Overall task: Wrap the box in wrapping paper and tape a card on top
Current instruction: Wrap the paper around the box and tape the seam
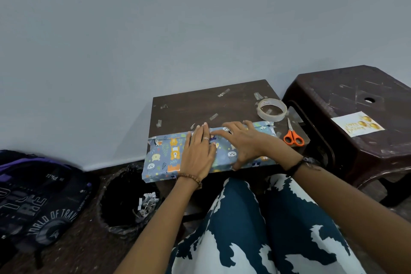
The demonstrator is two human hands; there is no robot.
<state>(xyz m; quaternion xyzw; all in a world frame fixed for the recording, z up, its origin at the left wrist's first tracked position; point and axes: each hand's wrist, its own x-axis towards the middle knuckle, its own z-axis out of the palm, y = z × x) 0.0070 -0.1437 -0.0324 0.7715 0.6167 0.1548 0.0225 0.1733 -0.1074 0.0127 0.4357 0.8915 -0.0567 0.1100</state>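
Note:
A flat box wrapped in blue animal-print paper (pixel 163 158) lies along the front edge of a small dark wooden table (pixel 200 104). My left hand (pixel 198 151) rests flat on the middle of its top, fingers straight. Beside it, my right hand (pixel 244 142) presses on the top with spread fingers, its index finger pointing left toward the left hand. A roll of clear tape (pixel 271 109) sits at the table's back right. A white card with gold balloons (pixel 358 126) lies on the brown plastic stool (pixel 355 95) to the right.
Orange-handled scissors (pixel 293 135) lie at the table's right edge. Several short tape strips are stuck on the tabletop. A black-lined bin (pixel 126 202) with paper scraps stands on the floor at the left, a dark backpack (pixel 40 198) beyond it. My patterned lap fills the foreground.

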